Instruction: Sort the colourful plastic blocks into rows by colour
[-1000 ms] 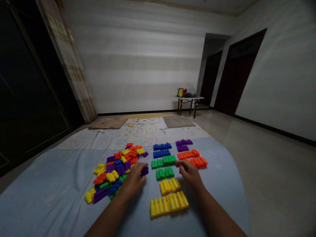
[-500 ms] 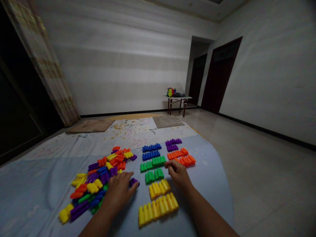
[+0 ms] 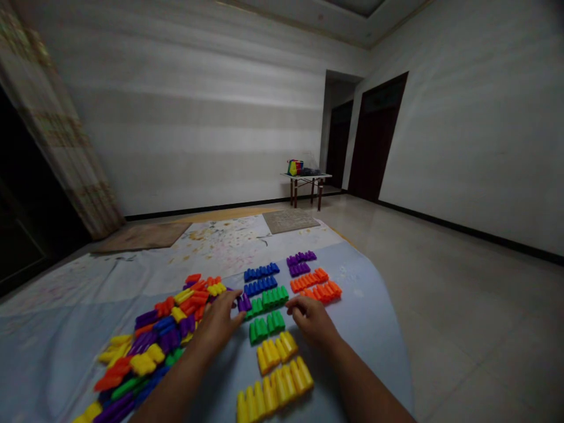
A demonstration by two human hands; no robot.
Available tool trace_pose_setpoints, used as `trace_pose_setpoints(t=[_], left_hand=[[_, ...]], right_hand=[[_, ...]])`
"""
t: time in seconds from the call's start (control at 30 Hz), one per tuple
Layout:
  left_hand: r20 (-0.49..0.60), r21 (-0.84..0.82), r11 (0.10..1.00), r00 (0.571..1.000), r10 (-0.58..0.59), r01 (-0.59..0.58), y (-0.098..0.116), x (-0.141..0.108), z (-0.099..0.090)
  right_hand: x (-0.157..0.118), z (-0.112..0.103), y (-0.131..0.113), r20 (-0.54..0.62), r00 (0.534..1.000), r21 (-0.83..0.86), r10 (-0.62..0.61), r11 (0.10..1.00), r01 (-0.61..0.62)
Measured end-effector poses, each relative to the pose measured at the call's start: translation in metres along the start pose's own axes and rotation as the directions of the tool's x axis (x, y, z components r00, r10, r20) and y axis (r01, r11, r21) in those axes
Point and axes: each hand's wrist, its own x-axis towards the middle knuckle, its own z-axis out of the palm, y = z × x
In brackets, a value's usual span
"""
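Note:
My left hand (image 3: pixel 220 320) has its thumb and fingers apart around a small purple piece (image 3: pixel 244 302), which lies beside the left end of the green row (image 3: pixel 274 298); contact is unclear. Fingers curled, my right hand (image 3: pixel 311 317) rests by the right end of that row, and whether it holds anything is hidden. Blue rows (image 3: pixel 261 286) lie beyond the green ones, with yellow rows (image 3: pixel 275 388) nearer. Orange rows (image 3: pixel 324 292) and purple rows (image 3: pixel 299 269) are on the right. A mixed pile (image 3: pixel 161 338) spreads along the left.
The pieces lie on a cloth-covered table (image 3: pixel 361 329) with a rounded right edge. Two flat mats, one brown (image 3: pixel 143 237) and one grey (image 3: pixel 291 221), are at its far side. A small table (image 3: pixel 326 175) carrying colourful items stands near the wall.
The purple piece near my left hand has moved forward, up to the green row's left end. The camera view has shifted slightly right; my right hand stays beside the green row.

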Motion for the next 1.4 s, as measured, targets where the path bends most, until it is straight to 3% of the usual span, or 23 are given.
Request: trace_pose_setpoints(t=[0.13, 0.4, 0.6, 0.87, 1.13, 1.23, 1.4], left_hand=[[0.003, -0.013, 0.998, 0.998, 0.067, -0.067, 0.021, 0.044, 0.011], [0.101, 0.153, 0.980, 0.988, 0.116, -0.130, 0.065, 0.105, 0.041], [0.157, 0.270, 0.946, 0.978, 0.140, -0.179, 0.077, 0.129, 0.059], [0.204, 0.308, 0.930, 0.969, 0.142, -0.201, 0.077, 0.144, 0.078], [0.167, 0.243, 0.956, 0.978, 0.128, -0.166, 0.081, 0.149, 0.090], [0.133, 0.186, 0.971, 0.983, 0.127, -0.151, 0.079, 0.147, 0.081], [0.041, 0.060, 0.989, 0.990, 0.136, -0.139, 0.062, 0.124, 0.047]], right_hand=[[-0.002, -0.007, 0.000, 0.149, 0.983, -0.119, 0.107, 0.989, -0.090], [-0.006, -0.021, 0.006, 0.179, 0.952, -0.291, 0.249, 0.938, -0.190], [-0.006, -0.018, 0.006, 0.155, 0.946, -0.313, 0.284, 0.923, -0.226], [-0.005, -0.018, 0.005, 0.150, 0.941, -0.326, 0.304, 0.914, -0.243], [-0.004, -0.016, 0.006, 0.142, 0.947, -0.339, 0.288, 0.913, -0.226], [-0.004, -0.015, 0.008, 0.142, 0.948, -0.350, 0.285, 0.910, -0.221], [-0.005, -0.015, 0.007, 0.161, 0.942, -0.365, 0.294, 0.905, -0.219]])
